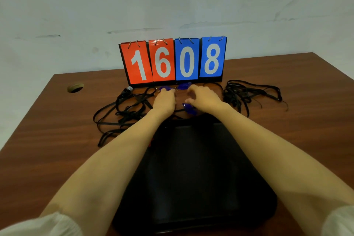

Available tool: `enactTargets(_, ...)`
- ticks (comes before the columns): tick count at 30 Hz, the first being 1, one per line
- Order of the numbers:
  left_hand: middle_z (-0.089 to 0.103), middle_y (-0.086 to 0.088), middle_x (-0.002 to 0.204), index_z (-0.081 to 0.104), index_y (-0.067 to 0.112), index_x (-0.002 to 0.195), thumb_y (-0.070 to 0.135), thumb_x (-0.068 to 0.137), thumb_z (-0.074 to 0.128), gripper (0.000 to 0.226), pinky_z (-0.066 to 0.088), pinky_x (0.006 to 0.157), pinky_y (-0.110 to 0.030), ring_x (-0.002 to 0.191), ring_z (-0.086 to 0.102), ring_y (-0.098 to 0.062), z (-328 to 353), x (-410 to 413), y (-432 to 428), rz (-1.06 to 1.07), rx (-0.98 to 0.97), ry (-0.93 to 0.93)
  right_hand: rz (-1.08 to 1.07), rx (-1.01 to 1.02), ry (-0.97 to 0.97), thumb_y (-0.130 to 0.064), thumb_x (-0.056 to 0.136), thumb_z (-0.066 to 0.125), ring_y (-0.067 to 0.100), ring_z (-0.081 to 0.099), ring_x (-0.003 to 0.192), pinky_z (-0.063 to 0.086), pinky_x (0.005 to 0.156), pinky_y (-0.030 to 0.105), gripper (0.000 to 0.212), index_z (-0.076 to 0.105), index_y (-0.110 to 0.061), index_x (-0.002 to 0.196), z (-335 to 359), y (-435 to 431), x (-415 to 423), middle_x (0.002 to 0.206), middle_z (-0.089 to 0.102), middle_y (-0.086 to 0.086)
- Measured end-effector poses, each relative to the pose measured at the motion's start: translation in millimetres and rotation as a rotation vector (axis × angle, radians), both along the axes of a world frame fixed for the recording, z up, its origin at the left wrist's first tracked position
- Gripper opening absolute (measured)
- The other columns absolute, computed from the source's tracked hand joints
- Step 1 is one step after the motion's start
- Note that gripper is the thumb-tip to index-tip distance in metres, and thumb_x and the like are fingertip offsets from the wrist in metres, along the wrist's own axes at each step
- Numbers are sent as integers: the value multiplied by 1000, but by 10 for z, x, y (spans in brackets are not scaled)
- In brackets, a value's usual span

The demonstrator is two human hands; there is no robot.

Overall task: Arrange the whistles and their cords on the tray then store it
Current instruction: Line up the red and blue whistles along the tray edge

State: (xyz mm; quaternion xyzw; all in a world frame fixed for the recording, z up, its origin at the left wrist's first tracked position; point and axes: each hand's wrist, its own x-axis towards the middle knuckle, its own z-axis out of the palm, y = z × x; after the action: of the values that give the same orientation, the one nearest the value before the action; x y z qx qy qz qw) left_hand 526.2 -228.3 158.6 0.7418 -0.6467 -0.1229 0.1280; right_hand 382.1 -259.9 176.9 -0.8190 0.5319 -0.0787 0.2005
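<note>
A black tray [193,174] lies on the brown table in front of me, between my forearms. Beyond its far edge my left hand [164,99] reaches onto a blue whistle [164,88] with a metal ring; its fingertips are on the whistle, and whether they grip it is hidden. A second blue whistle [183,86] lies just right of it. My right hand [203,97] hovers with fingers curled, and a third blue whistle [189,109] sits under its palm side. A black whistle [128,90] lies at the left. Black cords [122,115] tangle left; another cord pile [247,94] lies right.
A flip scoreboard [173,61] showing 1608 stands behind the whistles near the wall. A round cable hole [75,87] is in the table at the far left. Bare wood shows along both sides of the tray.
</note>
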Motion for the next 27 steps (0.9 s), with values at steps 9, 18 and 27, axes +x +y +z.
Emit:
enactTargets(9,45,-15,136,51,9,130,7,93,47,37,41,101,-37,122,47,-31,90,3,186,28,-142,76,-70,-73,42,-25,93,56,29,55,112,49,91,38,40,48,-9,129,-107,67,161,128,50,13)
enactTargets(18,43,-6,141,49,11,134,9,93,52,41,35,109,-31,131,40,-20,292,-77,1101,-27,-254,199,-160,-212,-352,-26,95,54,21,55,114,48,86,29,39,45,-12,130,155,497,127,128,49,8)
enactTargets(27,45,-9,141,50,13,132,11,92,53,40,36,106,-43,129,43,-28,75,-209,1611,-14,-163,52,44,-187,-204,-22,94,55,28,59,101,52,85,39,37,45,-13,129,-194,1288,-33,117,53,11)
